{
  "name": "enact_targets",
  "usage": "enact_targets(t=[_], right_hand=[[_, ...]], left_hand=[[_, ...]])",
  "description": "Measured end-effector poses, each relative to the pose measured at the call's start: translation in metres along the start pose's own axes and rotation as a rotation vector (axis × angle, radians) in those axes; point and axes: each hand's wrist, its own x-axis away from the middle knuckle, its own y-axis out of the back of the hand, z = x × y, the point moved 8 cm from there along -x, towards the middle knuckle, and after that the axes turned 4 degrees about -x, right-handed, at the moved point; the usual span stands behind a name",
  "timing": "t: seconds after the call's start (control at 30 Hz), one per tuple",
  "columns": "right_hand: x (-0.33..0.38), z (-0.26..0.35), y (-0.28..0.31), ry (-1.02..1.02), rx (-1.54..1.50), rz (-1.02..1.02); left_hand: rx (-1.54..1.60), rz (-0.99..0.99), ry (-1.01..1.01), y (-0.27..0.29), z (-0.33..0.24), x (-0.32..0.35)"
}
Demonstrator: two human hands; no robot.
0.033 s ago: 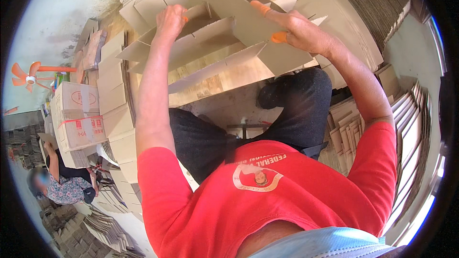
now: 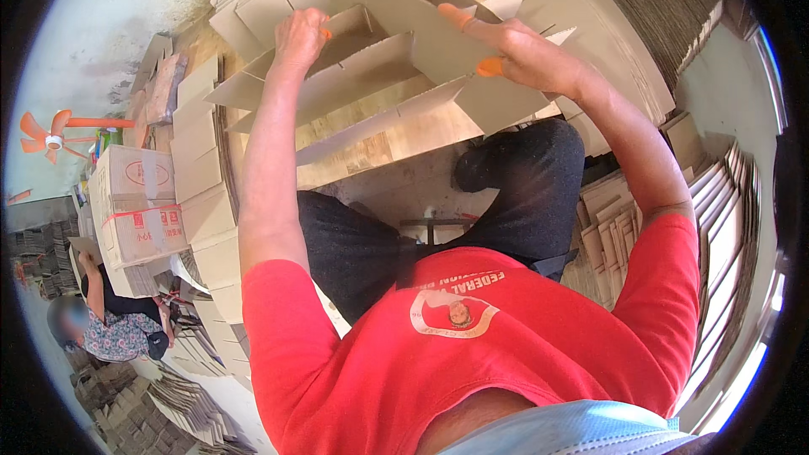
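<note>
My left hand [image 2: 302, 38] grips the upper edge of a slotted cardboard divider strip [image 2: 337, 84], which stands in a half-built grid of brown partition pieces. My right hand [image 2: 516, 57], with orange rubber tips on thumb and finger, holds a flat cardboard sheet [image 2: 396, 13] that lies tilted across the top of the grid. Both arms are raised and stretched forward over my black-trousered knees. More divider strips [image 2: 379, 122] lie below the hands on a wooden surface.
Piles of flat cardboard blanks [image 2: 198, 168] stand along the left, and more stacks [image 2: 716, 219] on the right and at the top. Taped cartons [image 2: 135, 202] and an orange fan [image 2: 50, 136] are at far left. Another person [image 2: 109, 329] sits at lower left.
</note>
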Motion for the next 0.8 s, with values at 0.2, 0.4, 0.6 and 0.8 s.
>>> enact_targets(t=[0.2,0.4,0.6,0.8], right_hand=[[-0.013,-0.036,-0.035,-0.246,0.181,0.158],[0.027,-0.045,0.028,-0.098,0.374,-0.428],[0.184,-0.182,0.090,-0.644,0.969,-0.879],[0.245,-0.249,0.077,-1.096,0.762,-0.529]], left_hand=[[0.061,0.013,-0.046,0.000,-0.007,-0.006],[0.047,0.179,0.009,-0.003,0.006,-0.009],[0.427,-0.217,0.176,0.040,0.026,0.013],[0.453,-0.318,0.306,0.087,0.019,0.048]])
